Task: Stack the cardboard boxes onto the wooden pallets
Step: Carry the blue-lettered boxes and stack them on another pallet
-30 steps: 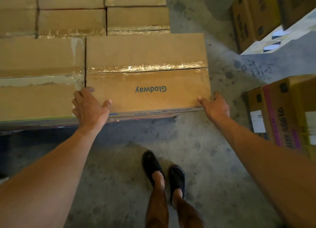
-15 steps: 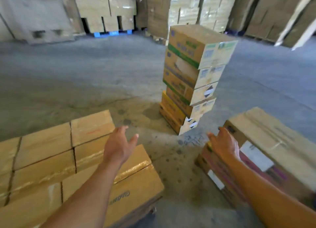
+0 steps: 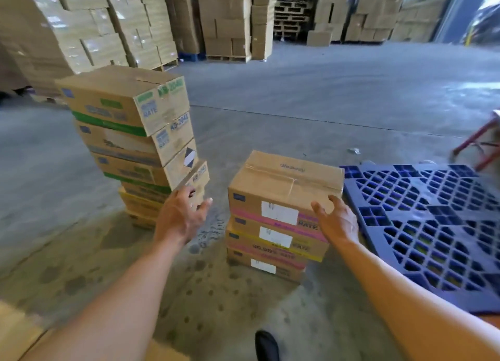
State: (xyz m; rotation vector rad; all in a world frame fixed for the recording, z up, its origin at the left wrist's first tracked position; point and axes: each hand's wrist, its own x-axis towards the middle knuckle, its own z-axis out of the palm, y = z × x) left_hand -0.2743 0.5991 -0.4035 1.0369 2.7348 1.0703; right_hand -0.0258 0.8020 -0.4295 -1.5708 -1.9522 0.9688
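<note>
flanking the top brown pink-banded cardboard box (image 3: 284, 183) on the short floor stack (image 3: 270, 248), the left hand (image 3: 180, 217) and right hand (image 3: 338, 221) were held spread, nothing gripped; opposite bottom edges should be clasped evenly.

Single head view, facing forward and down, near floor (image 3: 297, 111)

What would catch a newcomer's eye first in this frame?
The left hand and right hand, both open, reach for the top box of the short centre stack. Left of it, a taller green-banded stack stands crooked; a blue lattice pallet lies at right.
</note>
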